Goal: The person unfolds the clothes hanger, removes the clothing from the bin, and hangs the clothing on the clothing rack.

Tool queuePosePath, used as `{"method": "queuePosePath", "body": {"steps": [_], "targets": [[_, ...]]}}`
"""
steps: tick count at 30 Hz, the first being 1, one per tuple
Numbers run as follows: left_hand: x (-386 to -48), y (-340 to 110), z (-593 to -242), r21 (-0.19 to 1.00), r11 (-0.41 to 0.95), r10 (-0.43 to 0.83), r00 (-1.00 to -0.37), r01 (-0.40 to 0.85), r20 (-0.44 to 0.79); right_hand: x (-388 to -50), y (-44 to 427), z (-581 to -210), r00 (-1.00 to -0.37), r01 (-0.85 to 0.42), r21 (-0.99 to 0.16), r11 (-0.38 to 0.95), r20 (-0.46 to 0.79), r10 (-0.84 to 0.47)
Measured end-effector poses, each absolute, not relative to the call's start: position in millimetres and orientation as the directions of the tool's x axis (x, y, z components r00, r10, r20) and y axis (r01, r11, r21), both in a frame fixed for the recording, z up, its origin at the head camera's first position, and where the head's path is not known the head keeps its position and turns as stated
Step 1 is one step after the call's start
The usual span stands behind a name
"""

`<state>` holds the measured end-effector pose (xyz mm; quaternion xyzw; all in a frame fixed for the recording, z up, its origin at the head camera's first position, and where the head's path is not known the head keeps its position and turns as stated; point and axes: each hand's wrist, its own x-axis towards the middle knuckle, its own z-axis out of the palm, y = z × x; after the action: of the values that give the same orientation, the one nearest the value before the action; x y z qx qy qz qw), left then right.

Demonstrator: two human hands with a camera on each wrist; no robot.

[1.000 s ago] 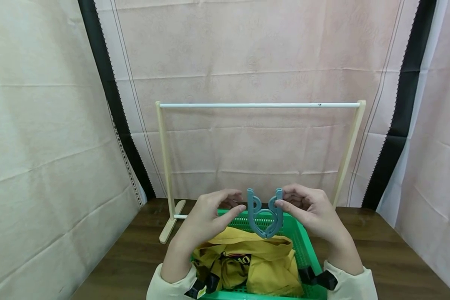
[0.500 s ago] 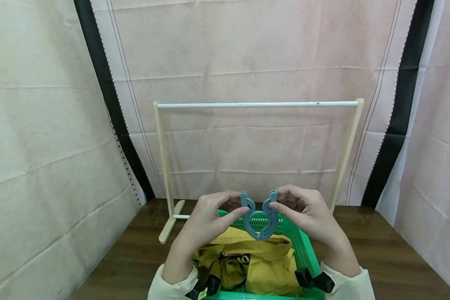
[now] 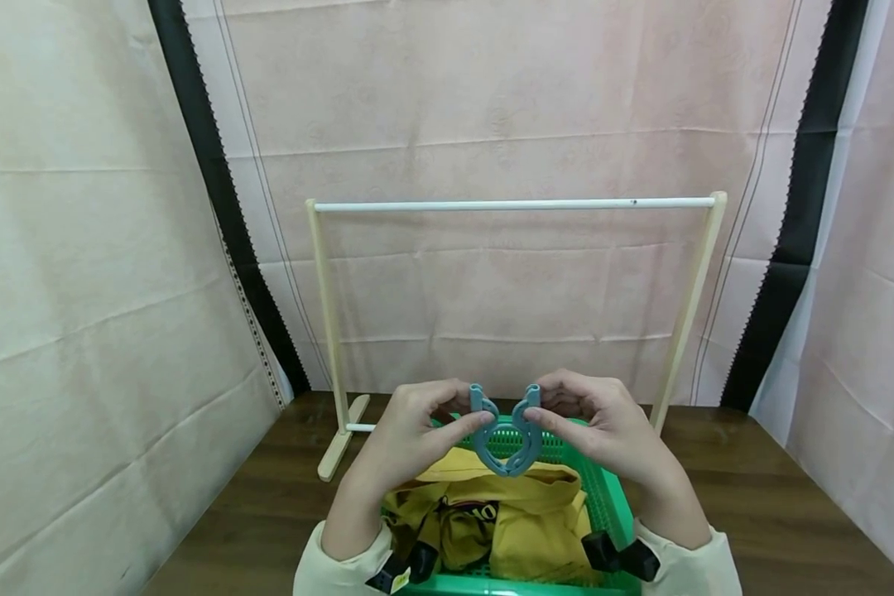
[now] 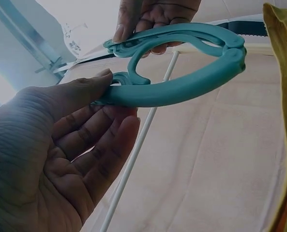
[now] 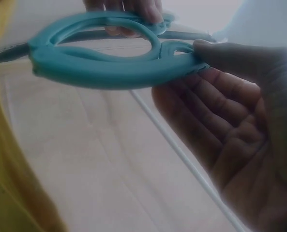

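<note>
A teal plastic clothes clip [image 3: 532, 443] is held up above the green basket [image 3: 617, 505]. Its two curved arms meet at the bottom, with the free ends pointing up. On one side, my left hand [image 3: 413, 426] pinches an arm end between thumb and fingers. My right hand [image 3: 603, 418] pinches the opposite end the same way. The left wrist view shows the clip [image 4: 182, 89] side on, thumb on top and fingertips beneath. From the right wrist, the clip's [image 5: 109, 75] inner loop is visible between the arms. Yellow cloth [image 3: 544, 530] lies bunched in the basket below.
Behind the basket stands a rack with a white horizontal bar [image 3: 477, 205] and pale side posts [image 3: 328, 314]. The rack's left foot [image 3: 338, 447] rests on the brown wooden table [image 3: 253, 513]. Pale fabric walls [image 3: 492, 99] surround the table on three sides.
My left hand has taken hold of the clip's left arm, from which it stood slightly apart. The clip and my right hand have shifted left and slightly down.
</note>
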<state>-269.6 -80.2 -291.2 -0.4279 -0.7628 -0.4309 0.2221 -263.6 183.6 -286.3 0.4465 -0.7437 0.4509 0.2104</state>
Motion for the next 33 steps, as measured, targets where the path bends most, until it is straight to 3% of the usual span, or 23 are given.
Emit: {"method": "queuePosePath", "body": {"steps": [14,20,33], "targets": [[-270.3,-80.6,-289.2,0.451,0.229,0.495,-0.503,0.862,0.709,-262.8,181.7,-281.3,-0.490,-0.862,-0.472,0.184,0.685,-0.539],[-269.9,-80.6,-290.1,0.499,0.225,0.552,-0.532,0.837,0.643,-263.3,182.0,-284.3,-0.461,-0.875,-0.458,0.156,0.691,-0.557],[-270.8,-87.9,-291.6,0.508,0.237,0.597,-0.537,0.828,0.596,-260.9,184.7,-285.6,-0.498,-0.855,-0.476,0.204,0.648,-0.576]]}}
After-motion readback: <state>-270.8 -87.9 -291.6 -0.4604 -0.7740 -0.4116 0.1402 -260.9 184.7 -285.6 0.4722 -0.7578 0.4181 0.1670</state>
